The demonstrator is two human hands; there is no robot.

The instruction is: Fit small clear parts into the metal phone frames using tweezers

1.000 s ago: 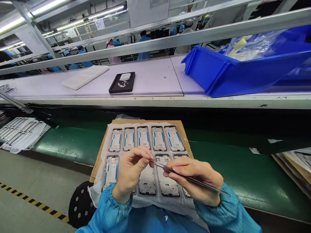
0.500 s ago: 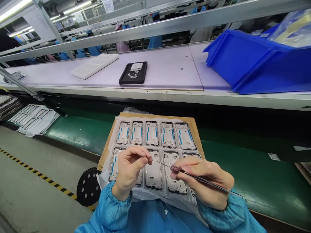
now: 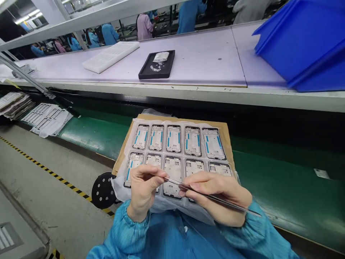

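Note:
My left hand (image 3: 144, 192) is pinched shut, thumb against fingers, and nothing shows between the fingertips. My right hand (image 3: 218, 198) grips slim steel tweezers (image 3: 212, 197), whose tip reaches my left fingertips. Below both hands lies a clear plastic tray (image 3: 120, 189) on a cardboard sheet (image 3: 228, 144) across my lap. It holds two rows of phone mid-frames. The far row's frames (image 3: 192, 141) carry blue strips. A near-row frame (image 3: 172, 176) shows none, and my hands partly hide that row.
Beyond the green conveyor belt (image 3: 91, 138) runs a pale workbench (image 3: 205, 61) with a white foam block (image 3: 110, 56), a black tray of small parts (image 3: 156, 64) and a blue plastic bin (image 3: 302, 46). Stacked frames (image 3: 47, 119) lie left. Co-workers in smocks stand beyond.
The whole scene has shifted up in view as my head tilted down. The tweezers tip has moved left, from just beside my left fingertips to touching them.

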